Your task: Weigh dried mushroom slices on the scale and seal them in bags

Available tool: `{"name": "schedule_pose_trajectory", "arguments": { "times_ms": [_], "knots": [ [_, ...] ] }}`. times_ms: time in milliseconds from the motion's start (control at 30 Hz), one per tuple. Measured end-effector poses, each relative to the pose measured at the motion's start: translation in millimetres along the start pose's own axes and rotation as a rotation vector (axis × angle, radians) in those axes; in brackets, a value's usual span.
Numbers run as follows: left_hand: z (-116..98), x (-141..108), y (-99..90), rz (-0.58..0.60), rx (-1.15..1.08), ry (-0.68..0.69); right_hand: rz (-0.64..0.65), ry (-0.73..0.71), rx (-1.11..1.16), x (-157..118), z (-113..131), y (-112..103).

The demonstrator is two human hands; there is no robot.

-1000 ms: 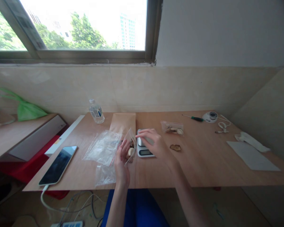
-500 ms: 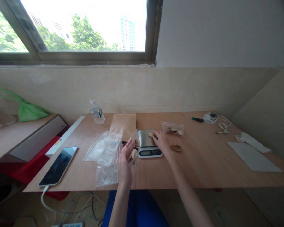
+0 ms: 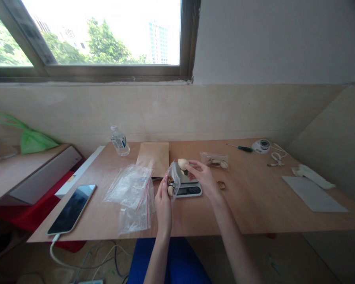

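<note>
My left hand [image 3: 163, 205] is closed on a small clear zip bag [image 3: 175, 173] that holds brown and pale dried pieces. Between the fingertips of my right hand [image 3: 206, 177] is a pale, rounded dried piece [image 3: 182, 164], close by the bag's upper end. Both hands are over the digital kitchen scale [image 3: 192, 191], whose steel plate is partly covered by the bag and fingers. A brown dried piece [image 3: 221, 185] lies on the table just right of my right wrist. Behind it rests another zip bag [image 3: 213, 159] with similar pieces inside.
Flat clear zip bags [image 3: 127, 187] lie left of the scale, by a brown paper sheet [image 3: 155, 156] and a water bottle [image 3: 120, 142]. A charging phone [image 3: 72, 209] is at the left. Rightward are a screwdriver [image 3: 245, 148], a dome camera [image 3: 262, 146] and a grey sheet [image 3: 313, 193].
My right hand has lifted the pale piece off the scale's plate and brought it left to the bag. My left hand has moved the bag right, over the scale's left side.
</note>
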State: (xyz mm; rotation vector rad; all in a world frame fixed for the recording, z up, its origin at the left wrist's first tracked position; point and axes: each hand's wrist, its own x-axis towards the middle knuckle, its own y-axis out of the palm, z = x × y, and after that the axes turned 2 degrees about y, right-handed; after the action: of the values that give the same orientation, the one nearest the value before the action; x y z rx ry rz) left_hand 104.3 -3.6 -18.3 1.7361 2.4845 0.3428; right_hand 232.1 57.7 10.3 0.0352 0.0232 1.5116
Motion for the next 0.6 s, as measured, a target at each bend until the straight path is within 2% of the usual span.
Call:
{"name": "schedule_pose_trajectory", "arguments": {
  "times_ms": [67,167,300,367,467,600],
  "knots": [
    [3.6,-0.7,1.0,-0.013,0.045,0.026,0.080,0.022,-0.034,-10.9,15.7,5.7],
    [7.2,-3.0,2.4,-0.029,0.104,0.056,0.132,-0.006,-0.247,-21.7,26.7,10.8],
    [10.0,-6.9,5.4,-0.074,0.131,0.059,0.025,-0.105,-0.578,-28.2,25.7,18.8],
    [11.3,-7.8,7.0,-0.087,0.113,0.042,-0.015,-0.115,-0.662,-28.6,22.8,24.8],
    [14.6,-6.5,7.3,-0.098,0.045,-0.004,0.026,-0.132,-0.573,-27.3,18.4,32.0],
    [21.5,-0.2,1.7,-0.162,-0.093,-0.040,0.080,-0.258,-0.451,-33.4,15.0,28.9]
  ]
}}
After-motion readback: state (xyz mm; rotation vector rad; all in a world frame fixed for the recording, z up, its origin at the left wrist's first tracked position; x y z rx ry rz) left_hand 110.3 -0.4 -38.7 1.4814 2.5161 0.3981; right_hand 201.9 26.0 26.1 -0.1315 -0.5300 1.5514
